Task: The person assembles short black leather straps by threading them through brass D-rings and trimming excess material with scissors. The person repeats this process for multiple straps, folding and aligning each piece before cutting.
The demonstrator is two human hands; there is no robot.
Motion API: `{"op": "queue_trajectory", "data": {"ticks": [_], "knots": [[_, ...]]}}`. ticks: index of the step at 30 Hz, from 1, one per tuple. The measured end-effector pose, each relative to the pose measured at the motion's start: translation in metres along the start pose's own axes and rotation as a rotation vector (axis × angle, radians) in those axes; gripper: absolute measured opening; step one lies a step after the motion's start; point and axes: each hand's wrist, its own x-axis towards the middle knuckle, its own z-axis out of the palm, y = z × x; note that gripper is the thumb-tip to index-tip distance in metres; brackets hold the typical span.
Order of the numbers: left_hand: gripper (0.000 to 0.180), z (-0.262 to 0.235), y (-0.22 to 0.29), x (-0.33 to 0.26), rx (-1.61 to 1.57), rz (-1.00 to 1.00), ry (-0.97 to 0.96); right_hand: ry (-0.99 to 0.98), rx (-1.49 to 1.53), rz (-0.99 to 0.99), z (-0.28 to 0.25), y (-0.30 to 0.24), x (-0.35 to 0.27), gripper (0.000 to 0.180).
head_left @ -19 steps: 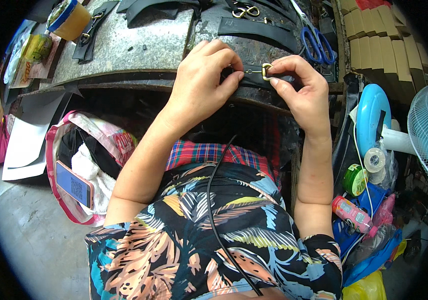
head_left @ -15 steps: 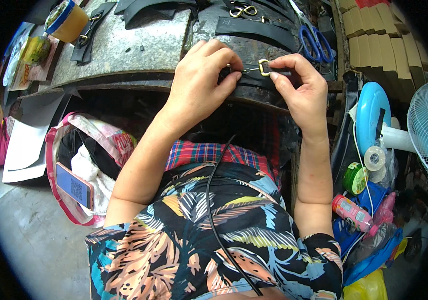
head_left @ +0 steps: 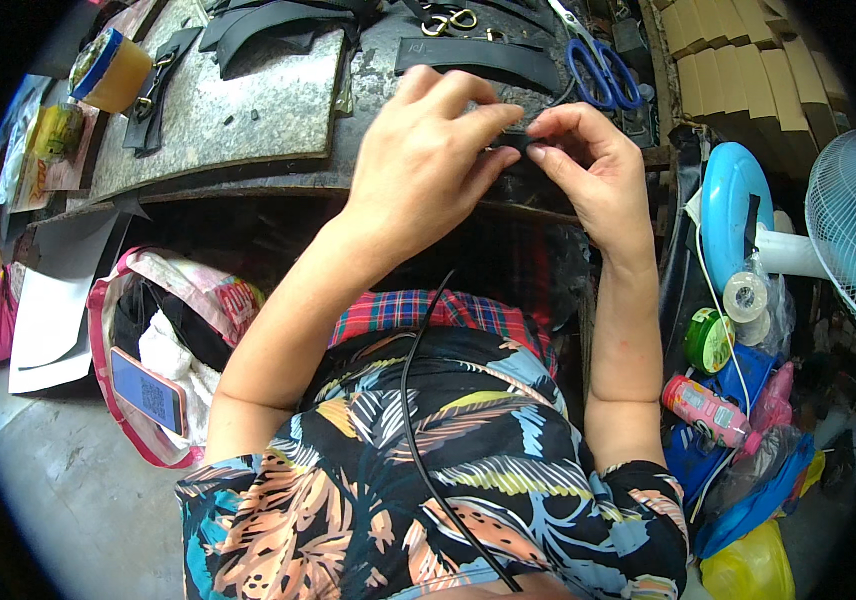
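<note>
A small leather-craft workshop is being shown: black straps [head_left: 478, 55] and blue-handled scissors [head_left: 598, 75] are being kept at twelve o'clock on a worn workbench [head_left: 238, 110], tape rolls [head_left: 728, 320] at three o'clock.

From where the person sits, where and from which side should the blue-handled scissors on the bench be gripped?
Grip the scissors by the blue finger loops, coming from the near side: the loops lie toward the person, just beyond the right hand, and the blades point away.
</note>
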Motion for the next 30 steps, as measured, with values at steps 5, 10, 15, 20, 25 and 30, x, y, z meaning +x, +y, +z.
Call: {"op": "queue_trajectory", "data": {"ticks": [5,10,15,20,25,30], "knots": [[0.023,0.008,-0.006,0.006,-0.171,-0.132,-0.123,0.036,0.157,0.030,0.000,-0.003,0.001,0.028],[0.019,0.009,-0.012,0.007,-0.273,-0.199,-0.159,0.062,0.173,0.078,-0.005,-0.009,0.000,0.032],[0.019,0.006,-0.012,0.007,-0.307,-0.220,-0.224,0.029,-0.088,0.003,-0.003,-0.008,-0.001,0.007],[0.035,-0.002,-0.019,0.004,-0.780,-0.445,-0.258,0.103,-0.123,0.060,0.002,-0.012,0.003,0.009],[0.028,0.001,-0.021,0.003,-0.477,-0.183,-0.218,0.022,-0.526,0.036,-0.009,-0.028,-0.012,0.011],[0.023,0.001,-0.020,0.003,-0.294,-0.062,-0.226,0.019,-0.597,0.138,-0.013,-0.027,-0.017,0.019]]}}
